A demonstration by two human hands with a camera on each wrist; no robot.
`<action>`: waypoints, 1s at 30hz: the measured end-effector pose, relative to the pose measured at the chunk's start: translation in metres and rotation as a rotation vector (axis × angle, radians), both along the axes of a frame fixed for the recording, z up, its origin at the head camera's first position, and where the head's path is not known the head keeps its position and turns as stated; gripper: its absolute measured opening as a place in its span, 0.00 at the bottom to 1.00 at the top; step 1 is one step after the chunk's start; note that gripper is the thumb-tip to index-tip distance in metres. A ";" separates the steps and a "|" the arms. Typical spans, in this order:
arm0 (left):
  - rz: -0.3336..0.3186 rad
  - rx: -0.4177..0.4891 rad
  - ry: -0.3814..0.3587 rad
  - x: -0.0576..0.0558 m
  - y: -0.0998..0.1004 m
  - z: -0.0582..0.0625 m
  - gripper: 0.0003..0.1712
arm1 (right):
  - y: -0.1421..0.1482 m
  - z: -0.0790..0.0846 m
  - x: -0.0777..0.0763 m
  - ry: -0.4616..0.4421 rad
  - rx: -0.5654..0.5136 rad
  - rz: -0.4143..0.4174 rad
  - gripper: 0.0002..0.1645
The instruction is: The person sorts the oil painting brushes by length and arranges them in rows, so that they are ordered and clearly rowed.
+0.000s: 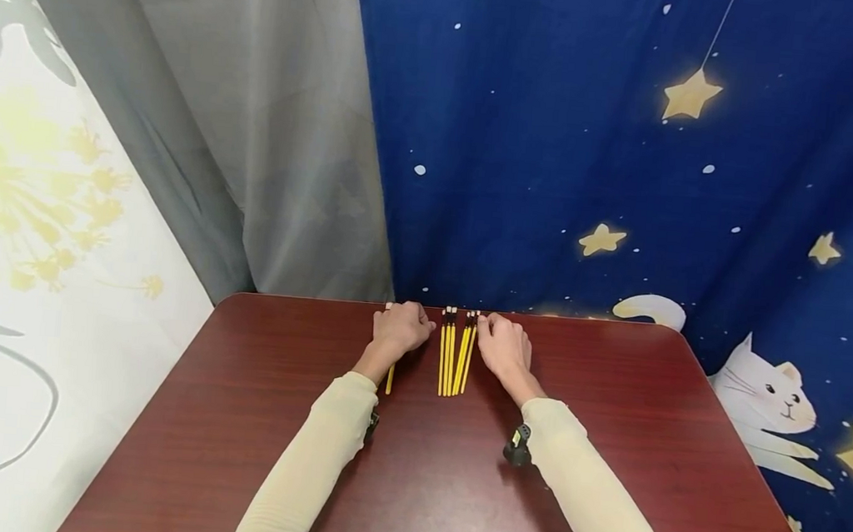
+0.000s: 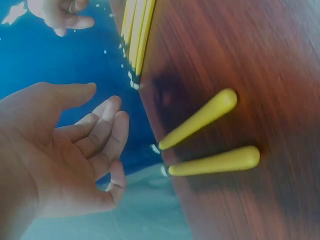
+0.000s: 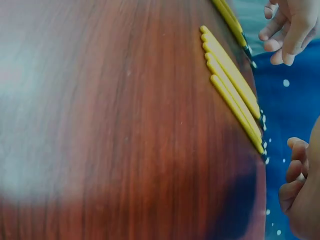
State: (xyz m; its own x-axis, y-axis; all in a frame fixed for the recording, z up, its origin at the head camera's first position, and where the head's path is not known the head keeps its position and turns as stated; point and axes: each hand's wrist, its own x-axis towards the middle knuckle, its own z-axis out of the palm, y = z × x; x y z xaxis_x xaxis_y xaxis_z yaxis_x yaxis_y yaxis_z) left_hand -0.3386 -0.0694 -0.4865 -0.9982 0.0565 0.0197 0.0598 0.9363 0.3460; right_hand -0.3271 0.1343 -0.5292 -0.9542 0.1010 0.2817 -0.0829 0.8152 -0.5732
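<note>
With our left hand [image 1: 401,327] and right hand [image 1: 506,344] empty, fingers loosely bent, we should touch the yellow sticks [image 3: 231,75] lightly, avoiding rolling.

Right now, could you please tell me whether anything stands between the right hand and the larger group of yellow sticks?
Nothing visible does: the right hand is beside the larger group of yellow sticks, and no other object shows between them.
</note>
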 end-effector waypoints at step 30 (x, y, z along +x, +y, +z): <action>-0.012 -0.043 -0.080 -0.006 0.036 -0.020 0.23 | -0.026 -0.017 0.006 -0.091 0.153 0.191 0.04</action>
